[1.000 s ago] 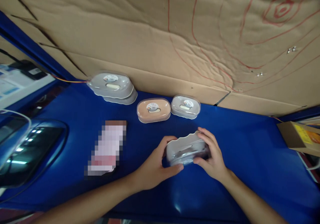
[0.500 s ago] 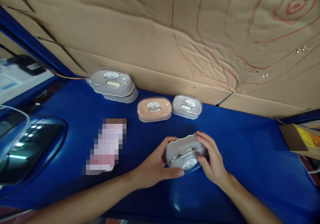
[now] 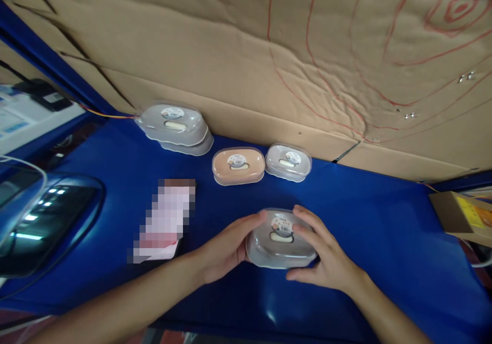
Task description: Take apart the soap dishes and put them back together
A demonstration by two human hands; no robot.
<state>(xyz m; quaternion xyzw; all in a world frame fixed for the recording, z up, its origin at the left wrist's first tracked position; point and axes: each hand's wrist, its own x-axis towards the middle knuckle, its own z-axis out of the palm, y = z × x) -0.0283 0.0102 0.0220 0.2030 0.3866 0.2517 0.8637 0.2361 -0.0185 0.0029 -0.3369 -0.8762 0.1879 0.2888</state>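
Between my two hands is a grey oval plastic box [image 3: 294, 250] with a clear lid, a round sticker and a pale oval piece on top. My left hand [image 3: 229, 244] grips its left end, the thumb along the lid's far left edge and the other fingers partly hidden beneath. My right hand [image 3: 326, 254] curls round the right end, fingertips on the lid and thumb low at the near side. Beyond them sit an orange oval box [image 3: 223, 167] and a smaller-looking grey oval box [image 3: 272, 163], side by side.
At the back left, grey boxes [image 3: 149, 123] are stacked against the cardboard wall [image 3: 215, 52]. A pixelated phone-like object [image 3: 169, 216] lies left of my hands. A dark glossy device [image 3: 49, 226] with cables is at far left, a cardboard box [image 3: 448, 213] at the right edge.
The held box has been turned: its sticker was at the near side and is now toward the far side, lid facing up. My left thumb has moved from the near side to the far edge.
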